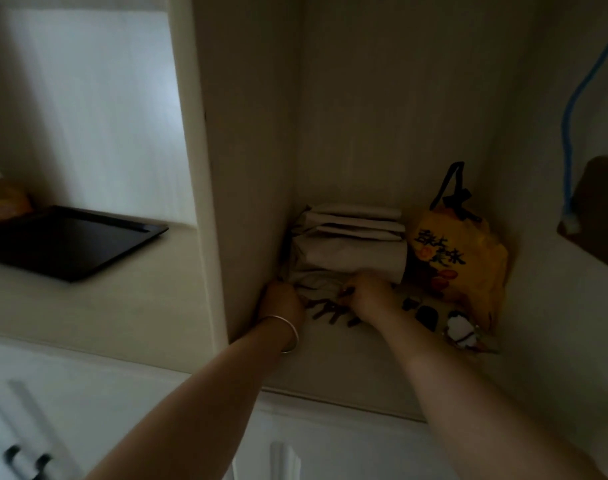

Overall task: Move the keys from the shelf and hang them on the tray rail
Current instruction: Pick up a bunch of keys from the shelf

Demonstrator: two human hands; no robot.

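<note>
Head view: keys (pixel 333 311) lie between both hands' fingers (pixel 347 292); grip cannot be told.

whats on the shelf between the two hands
In the head view, a bunch of dark keys lies fanned on the shelf between the left hand and right hand.

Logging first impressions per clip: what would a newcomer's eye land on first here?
Likely the yellow printed bag at the right of the dim shelf nook, beside folded pale cloth. In front, the left hand and right hand meet over dark keys. A black tray lies on the counter to the left.
</note>
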